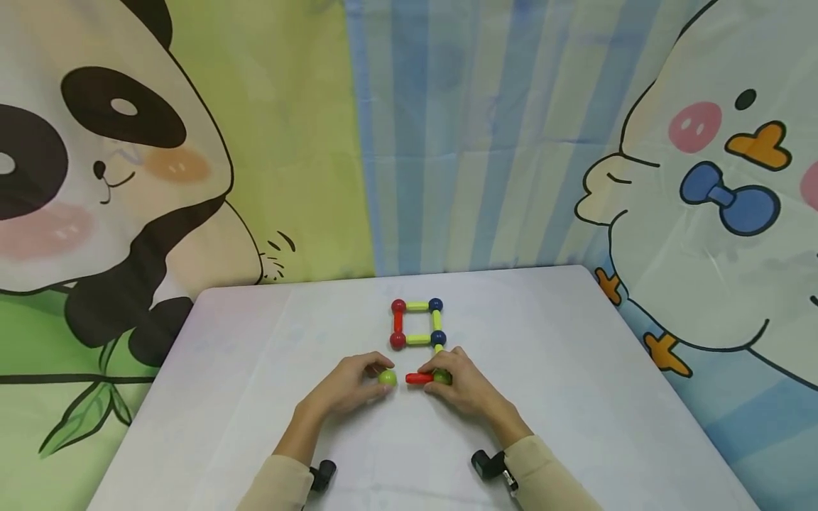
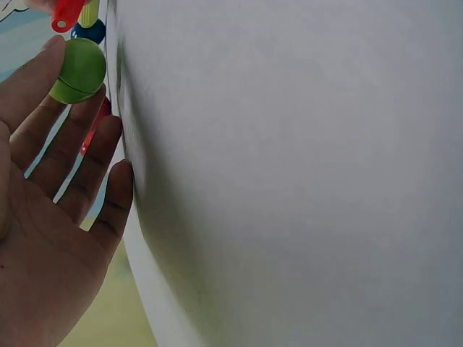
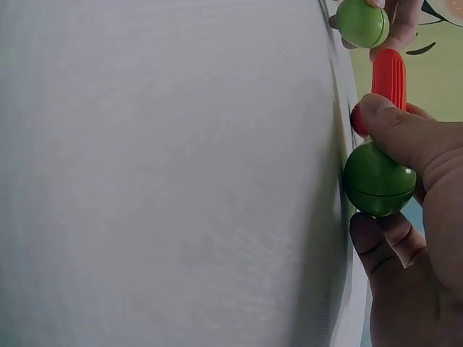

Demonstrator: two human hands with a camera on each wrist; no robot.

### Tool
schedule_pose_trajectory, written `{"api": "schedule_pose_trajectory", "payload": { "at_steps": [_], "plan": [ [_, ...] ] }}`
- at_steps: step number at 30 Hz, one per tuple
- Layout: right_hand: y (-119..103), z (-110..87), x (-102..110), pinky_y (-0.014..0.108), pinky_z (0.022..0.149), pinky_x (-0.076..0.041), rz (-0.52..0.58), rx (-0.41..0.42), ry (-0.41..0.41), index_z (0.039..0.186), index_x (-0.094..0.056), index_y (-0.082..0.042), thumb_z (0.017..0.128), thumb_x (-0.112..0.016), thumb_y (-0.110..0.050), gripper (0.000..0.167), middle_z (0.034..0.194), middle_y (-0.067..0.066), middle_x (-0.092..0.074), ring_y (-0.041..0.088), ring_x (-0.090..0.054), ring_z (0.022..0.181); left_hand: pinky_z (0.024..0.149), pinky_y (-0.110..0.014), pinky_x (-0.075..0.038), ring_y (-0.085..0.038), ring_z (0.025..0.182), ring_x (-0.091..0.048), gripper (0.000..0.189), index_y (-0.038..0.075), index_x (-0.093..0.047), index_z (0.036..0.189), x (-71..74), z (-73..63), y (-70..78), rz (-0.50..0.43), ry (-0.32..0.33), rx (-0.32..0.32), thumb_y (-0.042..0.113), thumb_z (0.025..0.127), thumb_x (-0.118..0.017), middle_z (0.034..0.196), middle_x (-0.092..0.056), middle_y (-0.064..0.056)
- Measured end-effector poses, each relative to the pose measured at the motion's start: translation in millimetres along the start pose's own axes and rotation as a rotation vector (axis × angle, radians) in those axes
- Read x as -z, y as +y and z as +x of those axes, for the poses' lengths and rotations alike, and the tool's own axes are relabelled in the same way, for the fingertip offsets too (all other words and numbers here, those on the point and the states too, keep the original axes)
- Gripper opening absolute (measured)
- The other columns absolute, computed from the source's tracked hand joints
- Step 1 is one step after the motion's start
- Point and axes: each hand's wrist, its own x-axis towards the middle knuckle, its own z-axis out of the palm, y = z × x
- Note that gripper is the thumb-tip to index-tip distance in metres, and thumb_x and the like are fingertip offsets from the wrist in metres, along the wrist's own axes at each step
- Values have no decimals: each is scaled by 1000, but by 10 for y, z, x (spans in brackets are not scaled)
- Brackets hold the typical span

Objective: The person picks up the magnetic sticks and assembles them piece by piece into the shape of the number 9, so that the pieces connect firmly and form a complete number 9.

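Note:
Between thumb and fingers, my left hand point(image 1: 348, 383) pinches a light green ball point(image 1: 387, 377). My right hand point(image 1: 469, 383) grips a red rod point(image 1: 418, 378) with a darker green ball point(image 3: 380, 181) at its near end. The rod's free end points left at the light green ball, a small gap apart. Just beyond the hands lies a square of rods and balls: two red balls point(image 1: 397, 341) on the left with a red rod between, two blue balls point(image 1: 437, 338) on the right, yellow-green rods point(image 1: 418, 340) on the other sides. Another yellow-green rod point(image 1: 439, 348) runs from the near blue ball toward my right hand, partly hidden.
All of this is on a white table point(image 1: 255, 426). Behind it hangs a cloth backdrop point(image 1: 447, 142) with a panda and a white bird printed on it. Small black wrist cameras point(image 1: 488, 465) sit by both sleeves.

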Motion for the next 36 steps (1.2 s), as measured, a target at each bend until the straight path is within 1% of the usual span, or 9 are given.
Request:
{"api": "schedule_pose_trajectory", "payload": {
  "at_steps": [4, 6, 11, 16, 19, 22, 25, 31, 36],
  "plan": [
    [7, -1, 9, 28, 81, -42, -10, 11, 7, 115, -75, -29, 90, -81, -25, 25, 109, -21, -69, 10, -46, 96, 99, -42, -50, -12, 109, -61, 39, 21, -67, 126, -3, 42, 36, -16, -29, -6, 35, 92, -78, 112, -67, 12],
    [9, 2, 10, 28, 80, -42, -15, 31, 14, 114, -76, -28, 90, -81, -24, 25, 109, -20, -70, 11, -46, 96, 99, -41, -50, -11, 108, -61, 39, 22, -67, 126, -6, 58, 50, -17, -37, -11, 36, 92, -78, 112, -67, 14],
    [4, 23, 24, 29, 81, -41, -18, 49, 3, 115, -76, -28, 91, -80, -24, 25, 111, -20, -70, 11, -46, 96, 98, -41, -51, -11, 107, -61, 36, 22, -69, 123, 1, 77, 65, 5, -37, -26, 36, 91, -79, 110, -67, 15],
    [-17, 27, 58, 28, 81, -42, -44, 29, -7, 115, -76, -30, 91, -80, -25, 24, 111, -20, -69, 10, -46, 96, 97, -41, -50, -11, 106, -61, 35, 23, -69, 122, 10, 85, 80, 1, -37, -25, 36, 91, -79, 108, -66, 15],
    [-21, 31, 72, 28, 80, -42, -59, 36, -3, 115, -77, -29, 91, -80, -25, 24, 111, -18, -70, 10, -46, 96, 98, -41, -50, -11, 107, -61, 34, 23, -69, 121, 1, 91, 82, -4, -33, -31, 36, 91, -79, 109, -66, 15],
    [-21, 40, 79, 29, 80, -42, -71, 58, 0, 114, -77, -27, 91, -80, -24, 24, 111, -16, -71, 11, -46, 96, 99, -42, -50, -12, 108, -62, 33, 24, -69, 121, -23, 100, 83, -16, -28, -32, 35, 91, -79, 110, -67, 14],
    [-20, 51, 79, 28, 80, -41, -88, 62, -12, 115, -77, -25, 91, -80, -24, 24, 111, -15, -71, 11, -46, 96, 100, -44, -50, -13, 110, -62, 33, 25, -69, 121, -61, 105, 79, -34, -19, -16, 35, 91, -79, 111, -67, 13],
    [-9, 38, 53, 26, 78, -42, -123, 38, -50, 114, -77, -23, 91, -80, -23, 23, 110, -13, -71, 11, -44, 96, 102, -46, -49, -14, 111, -62, 32, 28, -69, 120, -174, 83, 19, -58, -5, 13, 38, 91, -79, 112, -68, 13],
    [-9, 23, 28, 25, 78, -41, -121, 32, -46, 113, -77, -23, 92, -79, -23, 22, 110, -12, -71, 11, -43, 95, 103, -47, -48, -14, 113, -63, 33, 27, -69, 120, -226, 72, -25, -77, 13, 16, 39, 92, -78, 113, -69, 13]
  ]
}}
